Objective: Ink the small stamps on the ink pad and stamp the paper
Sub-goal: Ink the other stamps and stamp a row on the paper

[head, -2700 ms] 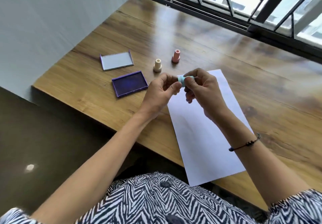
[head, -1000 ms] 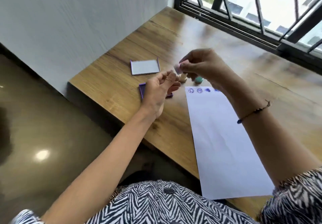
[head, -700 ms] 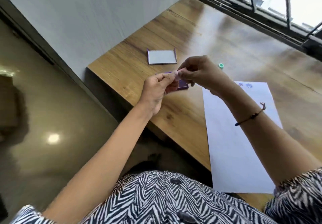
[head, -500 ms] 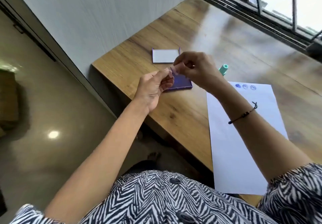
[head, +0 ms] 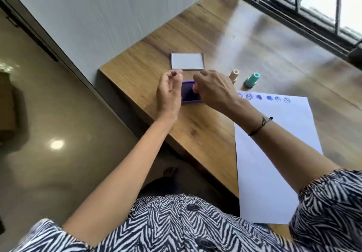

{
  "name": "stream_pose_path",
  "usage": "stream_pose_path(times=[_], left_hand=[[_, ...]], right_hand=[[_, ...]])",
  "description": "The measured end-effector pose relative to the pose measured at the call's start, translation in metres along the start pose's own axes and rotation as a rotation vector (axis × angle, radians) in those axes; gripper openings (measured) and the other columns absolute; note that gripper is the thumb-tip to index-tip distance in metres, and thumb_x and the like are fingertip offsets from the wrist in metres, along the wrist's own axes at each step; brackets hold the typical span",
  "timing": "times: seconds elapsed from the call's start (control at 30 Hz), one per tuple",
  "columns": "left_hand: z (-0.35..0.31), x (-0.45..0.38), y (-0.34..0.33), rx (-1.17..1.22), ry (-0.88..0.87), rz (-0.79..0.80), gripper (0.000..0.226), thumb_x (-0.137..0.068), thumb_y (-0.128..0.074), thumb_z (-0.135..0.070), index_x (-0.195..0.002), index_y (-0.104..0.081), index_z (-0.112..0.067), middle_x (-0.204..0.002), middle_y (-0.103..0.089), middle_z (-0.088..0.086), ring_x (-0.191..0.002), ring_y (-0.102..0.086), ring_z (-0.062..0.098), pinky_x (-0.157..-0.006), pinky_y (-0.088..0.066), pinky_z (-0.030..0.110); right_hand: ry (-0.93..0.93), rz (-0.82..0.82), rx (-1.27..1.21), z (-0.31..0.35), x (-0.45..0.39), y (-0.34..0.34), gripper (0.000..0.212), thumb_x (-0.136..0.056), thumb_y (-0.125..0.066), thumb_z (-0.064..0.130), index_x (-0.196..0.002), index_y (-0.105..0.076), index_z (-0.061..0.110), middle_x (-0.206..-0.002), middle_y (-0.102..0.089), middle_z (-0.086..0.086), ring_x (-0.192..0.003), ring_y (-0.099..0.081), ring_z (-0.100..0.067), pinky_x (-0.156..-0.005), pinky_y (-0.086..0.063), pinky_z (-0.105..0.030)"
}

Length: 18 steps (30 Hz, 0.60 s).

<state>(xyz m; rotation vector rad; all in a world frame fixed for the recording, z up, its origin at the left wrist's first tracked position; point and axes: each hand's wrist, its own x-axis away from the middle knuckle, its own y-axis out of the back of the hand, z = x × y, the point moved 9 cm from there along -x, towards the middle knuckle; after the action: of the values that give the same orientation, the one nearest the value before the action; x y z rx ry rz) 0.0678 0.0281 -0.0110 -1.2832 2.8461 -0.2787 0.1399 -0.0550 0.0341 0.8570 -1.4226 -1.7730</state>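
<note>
My right hand (head: 213,89) reaches down over the purple ink pad (head: 187,95), fingers closed around the pink stamp, which is hidden beneath them. Just left of the pad hovers my left hand (head: 169,93), thumb and forefinger pinched together; I cannot see whether anything small is in the pinch. A beige stamp (head: 234,75) and a teal stamp (head: 252,79) stand upright behind my right hand. The white paper (head: 274,153) lies to the right, with a row of several purple marks (head: 264,97) along its far edge.
The ink pad's lid (head: 187,61) lies open-side up behind the pad. The wooden table (head: 195,134) ends in an edge running diagonally just left of my left hand, with floor below. A wall stands at the left and a window frame (head: 293,16) at the far right.
My hands were together above the pad, working at the pink stamp. They have separated: the right hand has dropped onto the ink pad and the left has drawn back to the left.
</note>
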Motion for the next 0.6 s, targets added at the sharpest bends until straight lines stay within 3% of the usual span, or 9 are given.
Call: stream_pose_path(times=[0.13,0.2,0.3,0.4,0.53,0.6], left_hand=[[0.002,0.006,-0.005,-0.024,-0.029,-0.025,0.013,-0.088,-0.047,-0.024,-0.095,-0.053,-0.015,-0.108,-0.062,0.004,-0.100,-0.058,0.004,-0.085,-0.046,0.013],[0.001,0.008,-0.006,-0.047,-0.049,-0.033,0.018,-0.087,-0.047,-0.027,-0.096,-0.053,-0.013,-0.107,-0.061,0.002,-0.095,-0.057,-0.005,-0.077,-0.043,0.005],[0.005,0.007,-0.005,-0.058,-0.053,-0.021,0.023,-0.086,-0.046,-0.030,-0.097,-0.053,-0.011,-0.108,-0.061,0.001,-0.093,-0.056,-0.012,-0.076,-0.042,0.004],[0.004,0.007,-0.004,-0.094,-0.061,-0.014,0.027,-0.087,-0.045,-0.030,-0.101,-0.053,-0.007,-0.111,-0.061,0.002,-0.096,-0.056,-0.009,-0.077,-0.043,0.005],[0.001,0.008,-0.007,-0.122,-0.078,0.006,0.023,-0.090,-0.044,-0.024,-0.102,-0.052,-0.005,-0.114,-0.060,0.008,-0.099,-0.057,0.006,-0.079,-0.043,0.005],[-0.001,0.009,-0.006,-0.126,-0.086,0.000,0.022,-0.091,-0.044,-0.021,-0.102,-0.052,-0.004,-0.111,-0.059,0.006,-0.097,-0.056,0.003,-0.078,-0.043,0.005]], right_hand=[[-0.068,-0.048,-0.055,-0.008,0.005,-0.001,0.013,-0.086,-0.049,0.017,-0.075,-0.042,0.015,-0.080,-0.055,-0.002,-0.077,-0.057,-0.033,-0.049,-0.023,-0.031],[-0.064,-0.056,-0.060,-0.009,0.008,-0.002,0.010,-0.088,-0.047,0.019,-0.079,-0.044,0.014,-0.084,-0.059,-0.005,-0.073,-0.057,-0.034,-0.048,-0.021,-0.030],[-0.068,-0.061,-0.053,-0.012,0.009,-0.005,0.011,-0.089,-0.045,0.023,-0.082,-0.044,0.015,-0.083,-0.063,-0.009,-0.065,-0.055,-0.034,-0.046,-0.020,-0.029],[-0.105,-0.048,-0.046,-0.018,0.009,-0.008,0.010,-0.090,-0.043,0.027,-0.085,-0.045,0.018,-0.080,-0.066,-0.009,-0.060,-0.047,-0.031,-0.047,-0.022,-0.030],[-0.101,-0.013,-0.005,-0.021,0.008,-0.010,0.010,-0.091,-0.043,0.029,-0.091,-0.046,0.020,-0.073,-0.065,-0.013,-0.056,-0.046,-0.030,-0.043,-0.014,-0.025],[-0.112,0.004,0.012,-0.022,0.007,-0.011,0.011,-0.091,-0.043,0.031,-0.093,-0.047,0.021,-0.071,-0.063,-0.015,-0.055,-0.046,-0.030,-0.043,-0.013,-0.025]])
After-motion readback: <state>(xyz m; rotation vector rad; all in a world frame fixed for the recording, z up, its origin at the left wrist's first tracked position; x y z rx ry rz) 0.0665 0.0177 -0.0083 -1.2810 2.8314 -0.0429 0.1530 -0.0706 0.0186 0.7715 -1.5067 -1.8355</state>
